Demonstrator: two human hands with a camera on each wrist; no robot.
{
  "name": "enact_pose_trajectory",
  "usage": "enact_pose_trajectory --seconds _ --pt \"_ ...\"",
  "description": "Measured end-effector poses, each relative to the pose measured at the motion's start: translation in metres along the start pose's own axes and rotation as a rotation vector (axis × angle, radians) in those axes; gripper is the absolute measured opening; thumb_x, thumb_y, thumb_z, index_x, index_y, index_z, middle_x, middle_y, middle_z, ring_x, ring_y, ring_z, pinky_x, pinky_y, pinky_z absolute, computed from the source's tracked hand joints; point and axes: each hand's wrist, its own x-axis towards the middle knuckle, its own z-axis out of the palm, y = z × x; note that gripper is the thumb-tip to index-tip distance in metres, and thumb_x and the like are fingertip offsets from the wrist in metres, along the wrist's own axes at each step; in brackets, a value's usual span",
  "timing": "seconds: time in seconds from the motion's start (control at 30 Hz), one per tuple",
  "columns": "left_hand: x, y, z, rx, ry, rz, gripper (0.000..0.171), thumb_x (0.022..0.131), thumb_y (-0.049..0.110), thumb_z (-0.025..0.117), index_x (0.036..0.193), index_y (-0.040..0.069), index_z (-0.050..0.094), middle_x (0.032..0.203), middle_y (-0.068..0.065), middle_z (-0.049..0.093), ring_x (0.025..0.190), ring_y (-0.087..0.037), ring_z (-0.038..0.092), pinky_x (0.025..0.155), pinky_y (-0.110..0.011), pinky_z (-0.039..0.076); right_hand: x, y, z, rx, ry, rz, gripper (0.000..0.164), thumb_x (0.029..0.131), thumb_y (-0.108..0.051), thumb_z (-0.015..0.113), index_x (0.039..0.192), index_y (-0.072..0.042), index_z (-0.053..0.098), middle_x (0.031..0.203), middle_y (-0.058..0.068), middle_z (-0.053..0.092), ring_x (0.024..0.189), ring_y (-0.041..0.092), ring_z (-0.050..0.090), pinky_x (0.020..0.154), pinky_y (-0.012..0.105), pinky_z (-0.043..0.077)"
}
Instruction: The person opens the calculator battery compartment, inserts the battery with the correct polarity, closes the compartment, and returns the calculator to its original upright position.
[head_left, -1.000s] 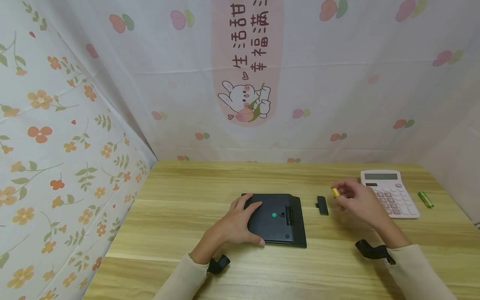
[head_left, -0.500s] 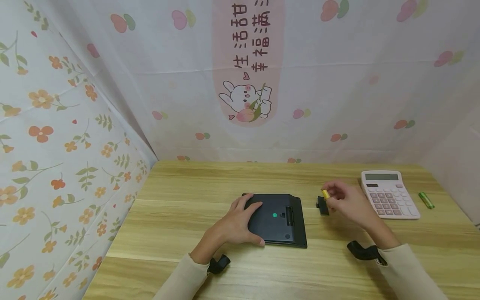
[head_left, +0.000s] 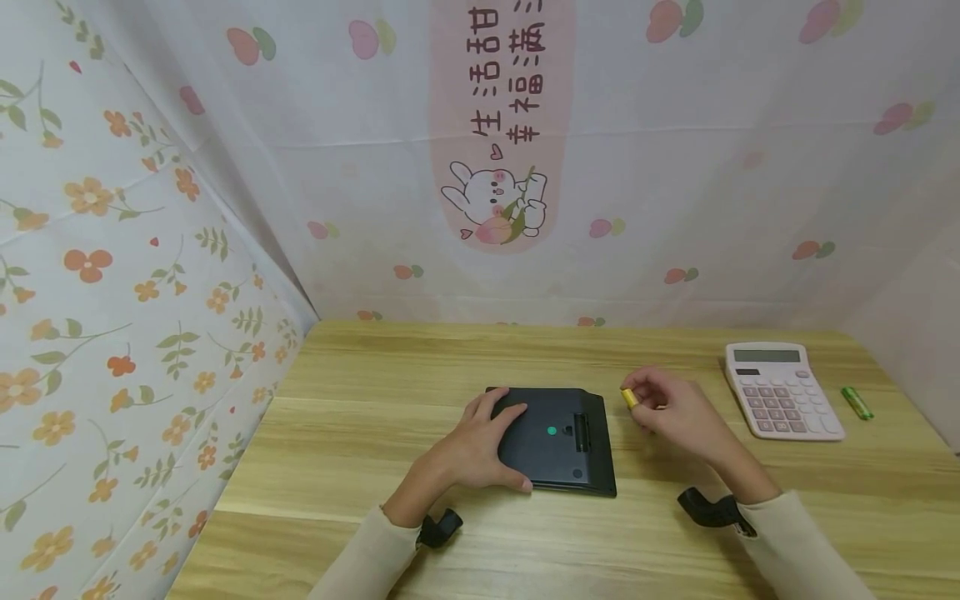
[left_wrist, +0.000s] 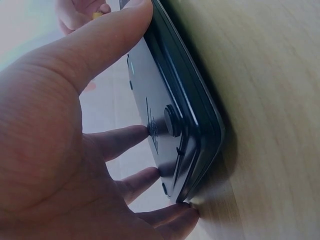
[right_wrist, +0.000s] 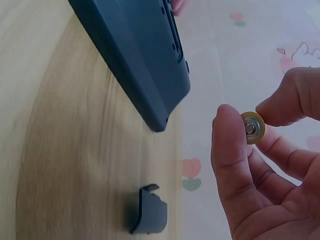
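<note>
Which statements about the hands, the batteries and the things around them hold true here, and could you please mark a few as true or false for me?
1. The right hand pinches a yellow battery. True.
2. The green battery lies to the right of the pink calculator in the head view. True.
3. The left hand rests on the pink calculator. False: it rests on the black device.
4. The pink calculator lies face down. False: its screen and keys face up.
5. The small black cover is fitted on the black device. False: it lies apart on the table.
</note>
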Motion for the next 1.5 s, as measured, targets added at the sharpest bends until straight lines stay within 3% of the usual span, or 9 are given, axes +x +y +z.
enact_pose_trajectory --seconds 0.53,1.17,1.5 --pt "0.0 0.0 0.0 0.015 -0.005 -0.01 0.107 0.083 0.047 0.097 0.17 0.016 0.043 0.181 -0.01 0.015 0.165 -0.041 0.015 0.118 -0.064 0.041 0.002 -0.009 0.017 0.031 -0.046 -0.045 0.027 0.093 0.006 0.071 0.119 0.001 0.07 0.092 0.009 0.069 0.074 0.018 0.067 0.063 0.035 0.063" --pt "0.0 0.0 0.0 0.022 -0.004 -0.01 0.107 0.083 0.048 0.097 0.171 0.017 0.042 0.181 -0.011 0.015 0.165 -0.04 0.015 0.118 -0.064 0.041 0.003 -0.016 0.028 0.077 -0.069 -0.014 0.029 0.093 0.006 0.069 0.122 -0.001 0.072 0.096 0.008 0.07 0.082 0.023 0.066 0.066 0.032 0.063" --pt "0.0 0.001 0.0 0.016 0.0 -0.007 0.107 0.083 0.048 0.097 0.17 0.016 0.043 0.181 -0.011 0.016 0.165 -0.042 0.016 0.118 -0.066 0.041 0.002 -0.015 0.031 0.001 -0.053 -0.039 0.031 0.095 0.003 0.068 0.122 -0.006 0.08 0.097 0.001 0.073 0.082 0.019 0.066 0.068 0.029 0.056"
